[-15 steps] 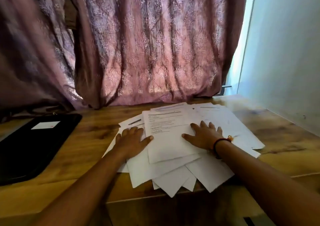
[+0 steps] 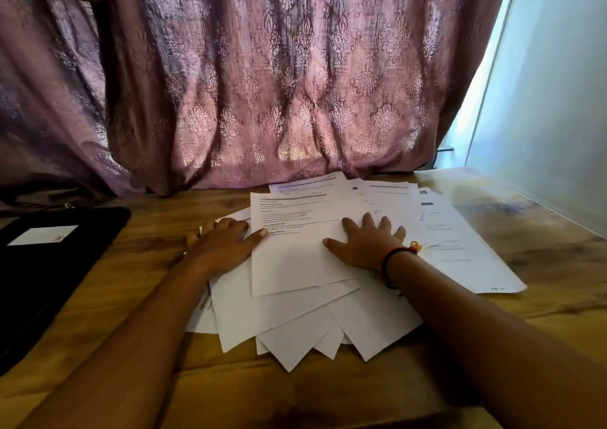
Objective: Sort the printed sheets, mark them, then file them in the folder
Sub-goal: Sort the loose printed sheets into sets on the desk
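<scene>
black flat folder (image 2: 49, 274) closed, white rectangular label (image 2: 42, 234) on cover; contents not visible. loose fanned pile of white printed paper sheets (image 2: 295, 264) at centre of wood-grain counter (image 2: 147, 280), right of folder, apart from it. left hand (image 2: 223, 248) flat on pile's left edge, fingers (image 2: 226, 224) spread. right hand (image 2: 368, 244) flat on top sheet, fingers spread.

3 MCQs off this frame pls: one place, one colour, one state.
1. Relative to the sheets, the folder lies:
A) on top
B) to the left
C) to the right

2. Folder colour:
A) red
B) white
C) black

3. The left hand and right hand are:
A) flat on the sheets
B) holding a pen
C) lifted off

Key:
1 B: it lies on the table, apart from the pile.
2 C: black, with a white label.
3 A: fingers straight, resting on paper.
</scene>
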